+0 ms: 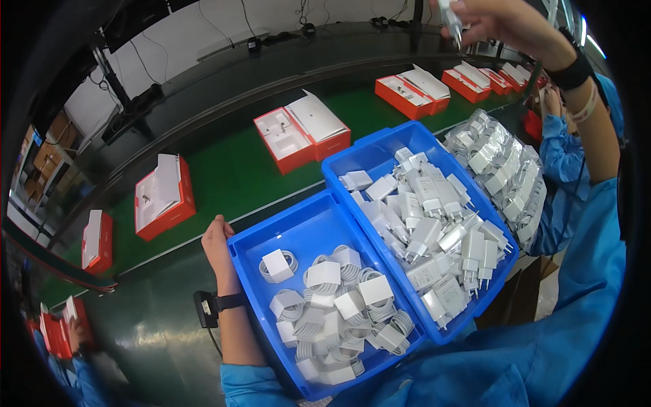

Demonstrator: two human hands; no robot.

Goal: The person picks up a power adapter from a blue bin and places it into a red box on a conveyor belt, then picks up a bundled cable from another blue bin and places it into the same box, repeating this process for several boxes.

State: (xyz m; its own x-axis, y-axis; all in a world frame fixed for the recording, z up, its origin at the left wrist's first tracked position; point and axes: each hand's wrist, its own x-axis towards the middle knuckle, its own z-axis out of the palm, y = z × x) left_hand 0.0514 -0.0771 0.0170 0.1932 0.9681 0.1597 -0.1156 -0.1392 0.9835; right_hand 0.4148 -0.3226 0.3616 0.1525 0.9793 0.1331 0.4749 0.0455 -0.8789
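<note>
From here: right hand point(483, 22) raised over the green conveyor's far side, fingertips clamped on a white plastic two-pin charger point(448, 15), pins down; left hand point(217, 244) beside blue rectangular plastic bin point(298, 227), finger spread can't tell.

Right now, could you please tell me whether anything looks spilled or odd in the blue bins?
Nothing stands out as spilled or damaged. The white chargers lie jumbled at different angles in the right blue bin, and the coiled cables are heaped in the left blue bin: untidy, but not odd.
</note>
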